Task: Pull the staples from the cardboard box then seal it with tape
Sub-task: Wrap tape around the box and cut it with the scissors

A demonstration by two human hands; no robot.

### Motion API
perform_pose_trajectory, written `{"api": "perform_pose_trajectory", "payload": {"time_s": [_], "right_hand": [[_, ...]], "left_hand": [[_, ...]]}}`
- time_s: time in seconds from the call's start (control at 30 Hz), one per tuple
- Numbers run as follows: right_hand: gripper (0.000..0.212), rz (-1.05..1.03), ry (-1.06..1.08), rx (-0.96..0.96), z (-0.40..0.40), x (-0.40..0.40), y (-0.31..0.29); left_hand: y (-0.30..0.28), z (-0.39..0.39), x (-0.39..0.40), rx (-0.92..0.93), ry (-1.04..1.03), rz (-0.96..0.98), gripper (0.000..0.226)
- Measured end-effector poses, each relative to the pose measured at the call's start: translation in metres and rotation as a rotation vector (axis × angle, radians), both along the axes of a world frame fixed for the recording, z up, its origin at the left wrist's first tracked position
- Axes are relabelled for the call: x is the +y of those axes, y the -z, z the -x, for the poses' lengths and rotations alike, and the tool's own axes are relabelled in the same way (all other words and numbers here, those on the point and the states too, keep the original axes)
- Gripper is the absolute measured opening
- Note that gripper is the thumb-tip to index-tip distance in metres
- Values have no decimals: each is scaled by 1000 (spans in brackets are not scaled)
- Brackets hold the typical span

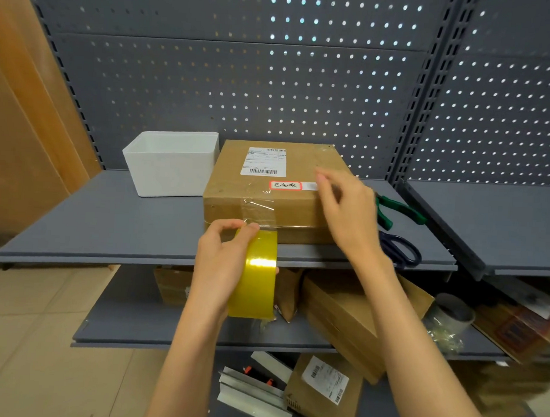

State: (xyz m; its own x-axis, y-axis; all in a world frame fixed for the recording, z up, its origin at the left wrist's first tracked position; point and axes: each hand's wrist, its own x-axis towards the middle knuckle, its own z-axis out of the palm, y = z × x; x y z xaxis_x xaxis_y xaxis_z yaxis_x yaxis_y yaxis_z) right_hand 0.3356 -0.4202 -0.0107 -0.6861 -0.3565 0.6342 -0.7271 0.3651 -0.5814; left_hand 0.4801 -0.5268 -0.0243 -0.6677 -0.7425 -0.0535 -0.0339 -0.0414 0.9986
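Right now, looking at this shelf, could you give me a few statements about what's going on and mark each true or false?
1. The left hand holds a yellow tape roll. True.
2. The right hand grips the scissors. False: they lie on the shelf, untouched.
3. A white bin stands left of the cardboard box. True.
4. The green-handled pliers lie inside the bin. False: they lie right of the box.
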Motion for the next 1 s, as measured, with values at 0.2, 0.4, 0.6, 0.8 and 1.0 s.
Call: {"api": "perform_pose_trajectory", "payload": {"time_s": [0.2,0.4,0.6,0.8,1.0], "right_hand": [[23,-77,426,-123,20,60,9],[24,-417,520,-298,19,88,24],[28,-600,487,-317,16,84,29],[30,-524,500,-336,11,83,30],[21,-31,260,-393,3,88,8]], "left_hand": [[1,2,-2,13,-25,3,11],[5,5,-6,8,-54,13,23],[5,6,-5,15,-62,33,15],[3,3,-4,18,-55,35,6],[2,3,-3,23,-55,32,6]]}}
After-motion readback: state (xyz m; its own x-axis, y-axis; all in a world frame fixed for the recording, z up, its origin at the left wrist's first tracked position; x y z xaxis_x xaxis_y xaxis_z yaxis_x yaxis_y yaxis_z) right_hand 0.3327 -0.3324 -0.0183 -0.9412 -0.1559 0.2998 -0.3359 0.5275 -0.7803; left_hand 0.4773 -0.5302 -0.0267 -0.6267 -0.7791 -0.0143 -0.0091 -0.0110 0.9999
